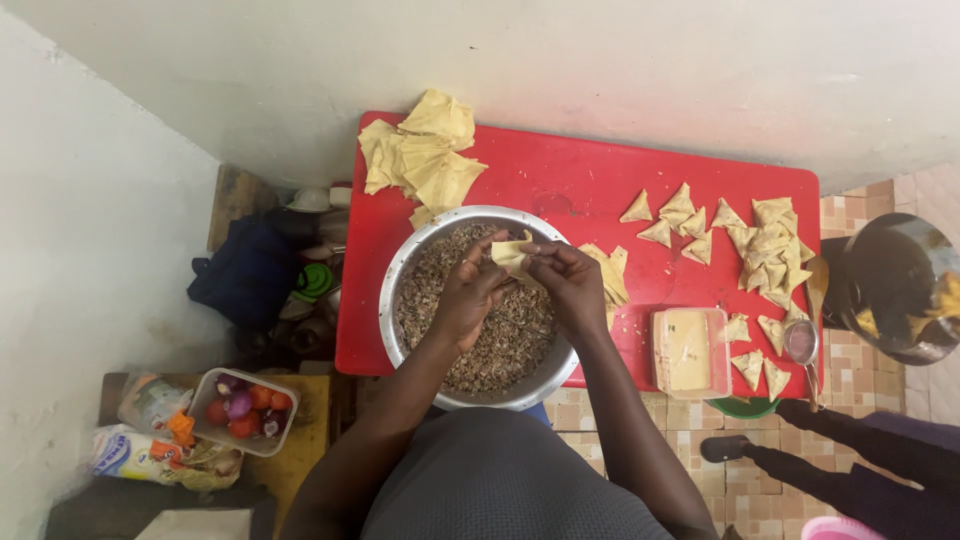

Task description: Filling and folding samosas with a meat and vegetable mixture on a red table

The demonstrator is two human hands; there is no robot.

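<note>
My left hand (468, 292) and my right hand (568, 278) meet over a big metal bowl (392, 290) of brown minced filling (490, 350). Between their fingers they hold a folded piece of pale yellow pastry (510, 251). The bowl stands on a red table (560, 180). A heap of loose pastry sheets (420, 155) lies at the table's far left. Several folded triangular pastries (762, 248) are spread over the right half. More pastry strips (612, 272) lie just right of my right hand.
A clear plastic box (688, 352) with pale paste and a small metal strainer (801, 342) sit at the table's near right. A dark pot (895, 285) stands on the tiled floor at right. Left of the table are a box of tomatoes and onions (243, 408), bags and clutter. Another person's legs (850, 450) show at lower right.
</note>
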